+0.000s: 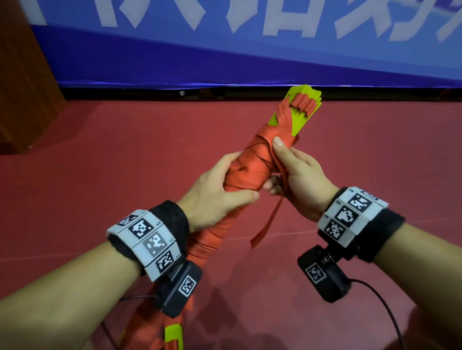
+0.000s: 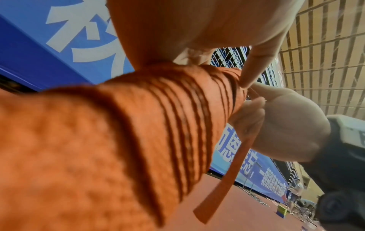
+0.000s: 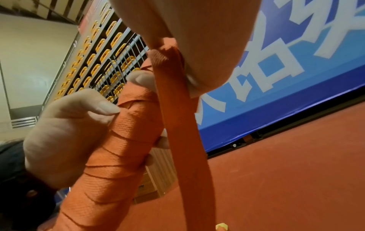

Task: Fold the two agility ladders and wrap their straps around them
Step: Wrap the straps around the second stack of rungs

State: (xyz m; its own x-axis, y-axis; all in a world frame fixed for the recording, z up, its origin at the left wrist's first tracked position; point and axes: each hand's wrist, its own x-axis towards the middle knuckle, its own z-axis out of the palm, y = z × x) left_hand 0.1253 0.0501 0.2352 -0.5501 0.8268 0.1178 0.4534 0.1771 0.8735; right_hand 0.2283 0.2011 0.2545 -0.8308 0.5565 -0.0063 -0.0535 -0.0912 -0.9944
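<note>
A folded agility ladder [image 1: 254,161], a bundle of yellow-green rungs bound with orange strap, slants from lower left to upper right above the floor. My left hand [image 1: 217,193] grips the bundle's middle from the left, fingers curled round it. My right hand [image 1: 288,169] pinches the loose orange strap end [image 1: 268,222] against the bundle, thumb on top; the tail hangs down. The left wrist view shows the wound strap [image 2: 158,125] close up and the hanging strap tail [image 2: 227,179]. The right wrist view shows the bundle [image 3: 122,140] and the strap [image 3: 183,140] running down from my right hand. A yellow-green rung end [image 1: 173,346] hangs below my left wrist.
Red sports floor [image 1: 83,175] lies all round. A blue banner [image 1: 238,33] with white characters runs along the far side. A brown wooden cabinet [image 1: 0,73] stands at the left. Cables [image 1: 386,309] trail from the wrist cameras.
</note>
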